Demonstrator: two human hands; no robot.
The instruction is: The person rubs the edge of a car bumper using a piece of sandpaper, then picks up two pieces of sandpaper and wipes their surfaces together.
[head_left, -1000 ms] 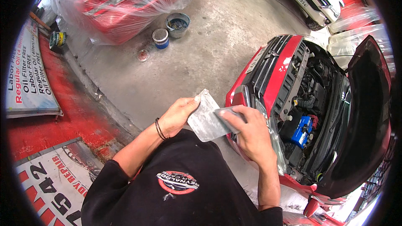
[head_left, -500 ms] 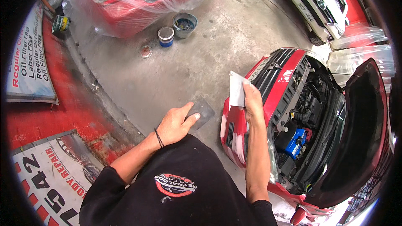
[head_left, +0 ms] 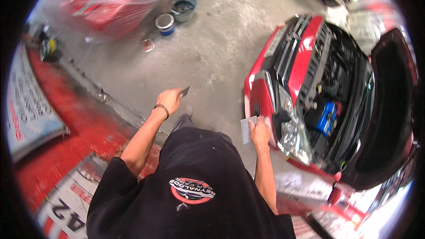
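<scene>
My left hand (head_left: 169,100) is closed on a thin dark grey flat piece (head_left: 185,91), now seen nearly edge-on. It is held out over the concrete floor, away from the cars. On the right, my right hand (head_left: 260,132) pinches a light grey rectangular sheet (head_left: 246,129) with the thumb on top; its exact kind I cannot make out. This hand is close to the front corner of a red car (head_left: 261,95), beside the headlight (head_left: 294,135). The car's hood (head_left: 384,110) stands raised, with a blue battery (head_left: 326,118) visible in the engine bay.
Farther off on the floor are a blue can (head_left: 165,23), a dark bucket (head_left: 183,8) and a small round lid (head_left: 148,45). A plastic-wrapped red car (head_left: 115,6) stands at the far left. Signboards (head_left: 33,106) lean along the red-painted left side.
My body has turned and stepped nearer the red car's front corner. My hands have spread apart: the left moved away from me, the right lower beside the headlight. Each still holds its piece.
</scene>
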